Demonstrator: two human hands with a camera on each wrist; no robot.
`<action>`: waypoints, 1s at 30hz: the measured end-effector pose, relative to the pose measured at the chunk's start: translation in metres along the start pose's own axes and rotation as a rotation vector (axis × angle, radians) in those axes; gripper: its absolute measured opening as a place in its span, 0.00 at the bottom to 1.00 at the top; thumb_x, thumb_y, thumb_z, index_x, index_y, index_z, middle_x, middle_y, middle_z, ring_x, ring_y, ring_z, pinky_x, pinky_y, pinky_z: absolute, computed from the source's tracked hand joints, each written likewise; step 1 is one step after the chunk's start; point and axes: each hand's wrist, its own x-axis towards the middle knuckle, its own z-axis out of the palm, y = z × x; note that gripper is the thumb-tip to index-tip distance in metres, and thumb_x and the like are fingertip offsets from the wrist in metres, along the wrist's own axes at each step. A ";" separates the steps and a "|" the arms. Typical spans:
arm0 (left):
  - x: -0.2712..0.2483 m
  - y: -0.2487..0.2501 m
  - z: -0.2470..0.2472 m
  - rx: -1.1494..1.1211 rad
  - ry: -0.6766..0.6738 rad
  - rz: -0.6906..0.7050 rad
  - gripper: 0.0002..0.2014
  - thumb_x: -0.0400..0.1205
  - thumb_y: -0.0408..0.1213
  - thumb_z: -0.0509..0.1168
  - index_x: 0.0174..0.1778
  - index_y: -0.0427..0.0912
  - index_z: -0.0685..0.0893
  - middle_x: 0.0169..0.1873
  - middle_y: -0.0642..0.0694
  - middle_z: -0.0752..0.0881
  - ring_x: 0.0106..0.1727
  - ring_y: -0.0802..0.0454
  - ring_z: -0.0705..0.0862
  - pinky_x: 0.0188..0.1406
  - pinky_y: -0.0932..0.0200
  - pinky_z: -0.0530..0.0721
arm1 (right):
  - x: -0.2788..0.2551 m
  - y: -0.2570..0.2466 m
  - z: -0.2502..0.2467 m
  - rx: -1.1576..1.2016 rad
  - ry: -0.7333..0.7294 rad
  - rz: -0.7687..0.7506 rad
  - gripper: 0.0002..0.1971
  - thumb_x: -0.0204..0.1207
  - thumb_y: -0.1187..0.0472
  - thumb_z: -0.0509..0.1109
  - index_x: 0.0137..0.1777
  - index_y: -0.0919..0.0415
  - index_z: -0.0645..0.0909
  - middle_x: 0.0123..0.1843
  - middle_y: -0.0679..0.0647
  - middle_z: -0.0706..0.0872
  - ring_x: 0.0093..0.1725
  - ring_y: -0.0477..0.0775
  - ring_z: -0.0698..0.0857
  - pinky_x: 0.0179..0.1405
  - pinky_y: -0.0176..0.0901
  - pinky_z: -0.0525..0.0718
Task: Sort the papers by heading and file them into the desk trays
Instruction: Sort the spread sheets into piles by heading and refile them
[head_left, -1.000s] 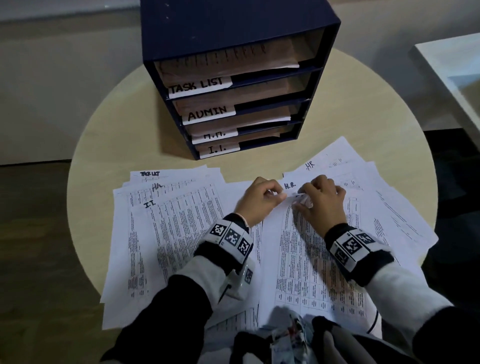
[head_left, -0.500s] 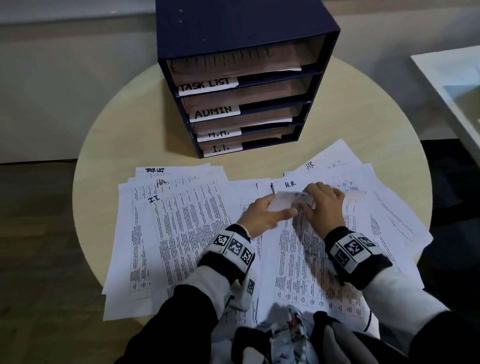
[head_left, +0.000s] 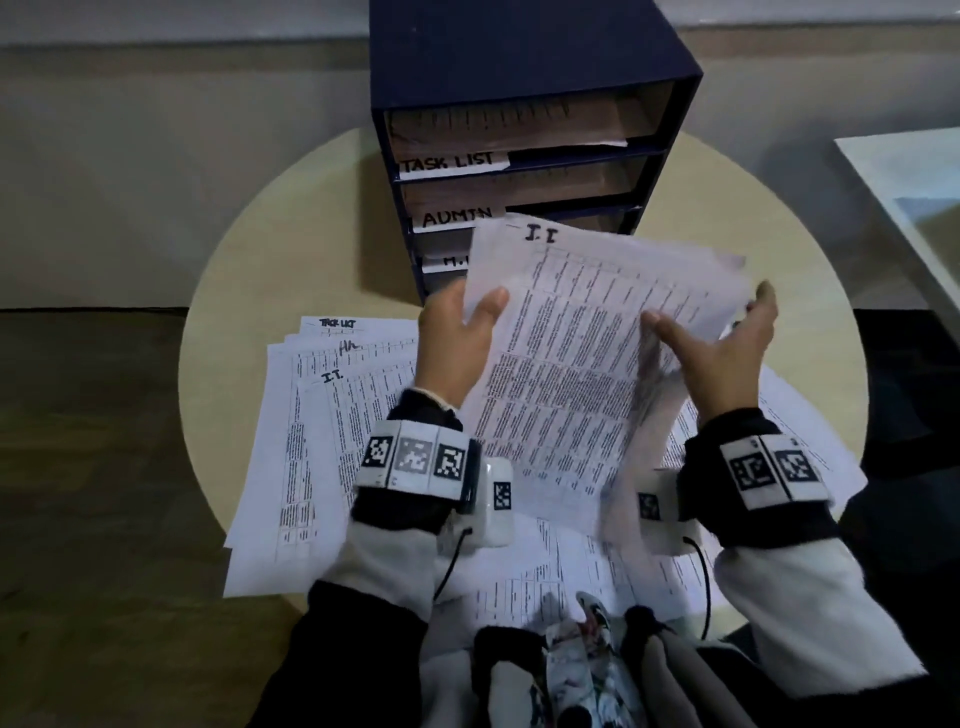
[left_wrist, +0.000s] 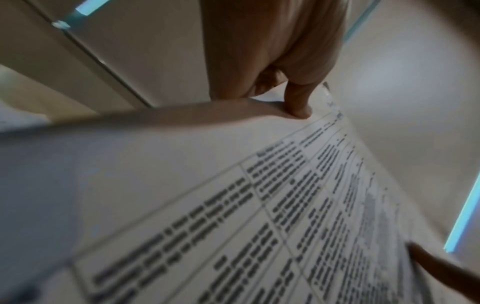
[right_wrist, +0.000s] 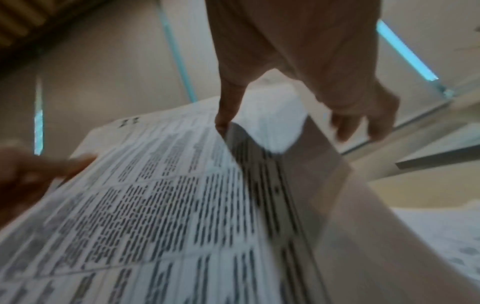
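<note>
Holding a lifted sheet (head_left: 587, 374) above the round table (head_left: 249, 291), the person had it gripped at both side edges, tilted up toward the tray unit (head_left: 519, 78) and hiding that unit's lower slots. The left hand (head_left: 457, 338) pinched the sheet's left edge, thumb on the printed face and fingers behind it; the left wrist view showed the thumb pressed flat on the paper. The right hand (head_left: 722, 348) pinched the right edge, where the paper curled and seemed to be more than one layer (how many sheets, I could not tell); the right wrist view showed its thumb (right_wrist: 226, 115) at the curled edge and the other fingers loosely bent behind.

To do this step well, my judgement was that the heading should be read first, the curling right edge squared flat, and the sheet slid in level, leading edge first, into the slot with the matching label, so it would not catch on the papers already there.

Handwritten at the top of the held sheet was "I.T" (head_left: 540, 235). Labels on the unit read "TASK LIST" (head_left: 449, 162) and "ADMIN" (head_left: 457, 215); a third label (head_left: 449, 261) began "H." before the sheet covered it. Among the loose papers (head_left: 322, 415) still spread on the table, headings read "TASK LIST" (head_left: 337, 323), something like "H.R" (head_left: 349, 345), and "I.T." (head_left: 332, 376).
</note>
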 end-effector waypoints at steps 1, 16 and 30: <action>-0.003 0.007 -0.005 -0.028 0.021 0.017 0.11 0.82 0.33 0.62 0.59 0.36 0.79 0.54 0.43 0.86 0.60 0.44 0.84 0.64 0.43 0.82 | -0.003 -0.002 -0.003 0.177 -0.059 0.037 0.48 0.60 0.55 0.83 0.76 0.63 0.60 0.73 0.60 0.72 0.73 0.56 0.71 0.75 0.53 0.70; -0.016 0.024 -0.044 -0.215 0.101 0.196 0.10 0.69 0.42 0.72 0.41 0.44 0.82 0.29 0.59 0.89 0.35 0.65 0.86 0.38 0.68 0.82 | -0.032 -0.028 0.022 0.355 -0.224 -0.174 0.11 0.67 0.73 0.74 0.49 0.67 0.83 0.30 0.34 0.88 0.32 0.33 0.84 0.37 0.30 0.82; 0.008 -0.108 -0.131 0.481 0.607 -0.848 0.37 0.78 0.49 0.64 0.76 0.32 0.59 0.77 0.32 0.57 0.78 0.34 0.59 0.78 0.43 0.59 | -0.020 0.005 0.044 0.031 -0.250 0.008 0.09 0.75 0.68 0.69 0.50 0.75 0.82 0.38 0.59 0.80 0.30 0.48 0.74 0.32 0.42 0.74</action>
